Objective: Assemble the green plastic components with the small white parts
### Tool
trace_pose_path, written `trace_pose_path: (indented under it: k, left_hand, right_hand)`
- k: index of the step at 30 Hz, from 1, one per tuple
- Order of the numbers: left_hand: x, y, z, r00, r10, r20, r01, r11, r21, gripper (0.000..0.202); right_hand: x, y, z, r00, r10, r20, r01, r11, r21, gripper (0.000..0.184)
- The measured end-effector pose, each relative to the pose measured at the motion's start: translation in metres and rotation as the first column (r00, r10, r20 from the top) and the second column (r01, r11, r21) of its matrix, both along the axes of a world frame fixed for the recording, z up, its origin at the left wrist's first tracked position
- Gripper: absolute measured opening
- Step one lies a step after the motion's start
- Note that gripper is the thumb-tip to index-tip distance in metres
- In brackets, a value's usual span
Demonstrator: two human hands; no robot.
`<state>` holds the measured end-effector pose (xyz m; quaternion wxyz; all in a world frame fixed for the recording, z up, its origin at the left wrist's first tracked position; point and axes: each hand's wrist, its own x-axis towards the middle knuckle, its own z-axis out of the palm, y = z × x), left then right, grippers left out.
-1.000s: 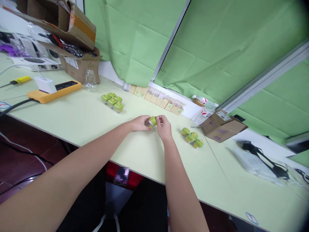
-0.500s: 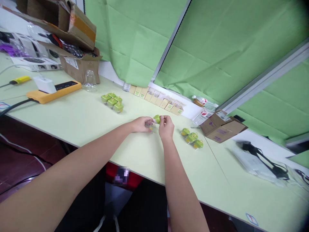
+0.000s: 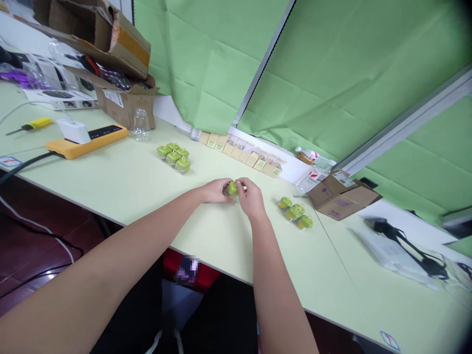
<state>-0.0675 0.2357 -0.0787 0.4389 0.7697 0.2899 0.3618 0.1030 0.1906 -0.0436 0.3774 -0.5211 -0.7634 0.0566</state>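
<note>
In the middle of the table, my left hand (image 3: 216, 191) is closed around a small clear container (image 3: 231, 197) with something yellow low in it. My right hand (image 3: 252, 197) pinches the green lid (image 3: 232, 187) at the container's mouth; fingers hide part of both, so I cannot tell whether the lid is fully seated. To the left beyond my hands stands a cluster of several green-lidded containers (image 3: 173, 156), each lid with a small loop on top. Right of my right hand sits another group of similar green-lidded containers (image 3: 295, 212), with yellow showing inside.
Small beige boxes (image 3: 241, 152) line the table's back edge. A yellow power strip (image 3: 88, 140), a clear jar (image 3: 140, 127) and an open carton (image 3: 127, 105) stand at the left. Plastic bottles (image 3: 311, 179), a cardboard box (image 3: 341, 195) and a black strap-like item (image 3: 409, 248) lie right.
My right hand has moved slightly left, bringing the green lid from beside the clear container onto its mouth. My left hand keeps its hold. The view has shifted a little.
</note>
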Motion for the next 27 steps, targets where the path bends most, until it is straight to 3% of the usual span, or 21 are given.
trace_pose_path:
  k: [10, 18, 27]
  left_hand:
    - [0.000, -0.001, 0.001, 0.994, 0.060, -0.091, -0.053, 0.996, 0.071, 0.050]
    - [0.008, 0.010, -0.006, 0.971, 0.054, 0.232, -0.004, 0.977, -0.211, 0.044]
    - [0.009, 0.012, -0.016, 0.991, 0.069, 0.119, -0.068, 0.998, -0.008, 0.040]
  right_hand:
    - [-0.001, 0.004, -0.011, 1.000, 0.003, -0.013, -0.004, 0.995, -0.095, 0.022]
    - [0.005, 0.011, -0.018, 0.979, -0.040, -0.200, -0.006, 0.974, -0.226, 0.023]
    - [0.006, 0.014, -0.022, 0.959, -0.061, -0.278, -0.016, 0.963, -0.269, 0.022]
